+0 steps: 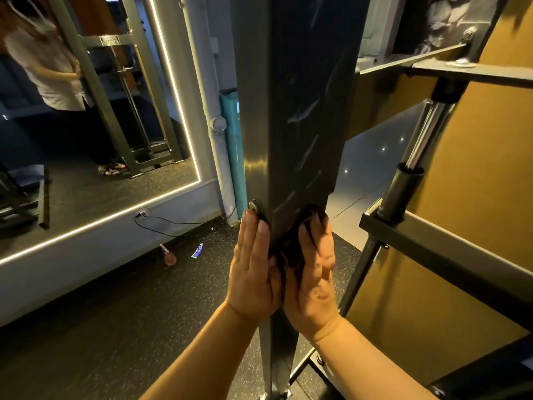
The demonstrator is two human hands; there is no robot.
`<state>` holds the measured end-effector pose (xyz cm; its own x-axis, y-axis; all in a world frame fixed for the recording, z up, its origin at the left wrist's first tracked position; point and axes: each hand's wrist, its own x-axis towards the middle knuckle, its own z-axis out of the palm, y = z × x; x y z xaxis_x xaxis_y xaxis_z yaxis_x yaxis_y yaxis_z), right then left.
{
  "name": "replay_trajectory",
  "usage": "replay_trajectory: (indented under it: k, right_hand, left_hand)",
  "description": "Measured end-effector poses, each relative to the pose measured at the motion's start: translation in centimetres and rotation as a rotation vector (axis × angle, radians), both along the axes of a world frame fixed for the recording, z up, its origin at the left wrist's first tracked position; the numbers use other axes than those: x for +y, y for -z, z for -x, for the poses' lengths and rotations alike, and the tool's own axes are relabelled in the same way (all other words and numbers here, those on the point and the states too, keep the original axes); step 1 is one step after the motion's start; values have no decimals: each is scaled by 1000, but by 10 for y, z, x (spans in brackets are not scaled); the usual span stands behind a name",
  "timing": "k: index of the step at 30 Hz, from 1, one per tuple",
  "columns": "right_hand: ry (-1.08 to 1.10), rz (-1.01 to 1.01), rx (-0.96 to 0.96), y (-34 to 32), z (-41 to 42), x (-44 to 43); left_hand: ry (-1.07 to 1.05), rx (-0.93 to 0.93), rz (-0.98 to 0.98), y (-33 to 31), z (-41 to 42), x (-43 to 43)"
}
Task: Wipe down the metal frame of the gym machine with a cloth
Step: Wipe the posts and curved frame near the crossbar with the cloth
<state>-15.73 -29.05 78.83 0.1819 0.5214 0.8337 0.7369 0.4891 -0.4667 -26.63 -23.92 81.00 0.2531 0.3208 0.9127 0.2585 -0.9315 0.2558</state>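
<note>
A tall dark square metal post [302,111] of the gym machine rises up the middle of the view, streaked with wet smears. A dark cloth [291,249] is wrapped against the post's front face low down. My right hand [314,272] presses the cloth onto the post, fingers pointing up. My left hand [253,267] lies flat against the post's left side, fingertips by a round bolt head [255,205] and its thumb edge touching the cloth.
A wall mirror [95,111] edged by a light strip fills the left and reflects a person. Black crossbars [450,249] and a chrome guide rod [424,145] stand right of the post. On the speckled floor lie a pink bottle [168,255], a small tube [197,251] and a black cable [173,223].
</note>
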Motion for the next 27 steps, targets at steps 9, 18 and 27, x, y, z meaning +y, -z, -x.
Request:
replay_trajectory:
  k: [9,18,27]
  right_hand:
    - [-27,-98,-40,-22,-7,4]
    - [-81,25,-91,33,-15,-6]
    - [-66,13,-72,39,-8,-6]
  left_hand:
    - [12,-24,-49,-2,-1,0]
    - [30,-83,-34,3,-10,5]
    - [50,-84,-36,4,-10,7]
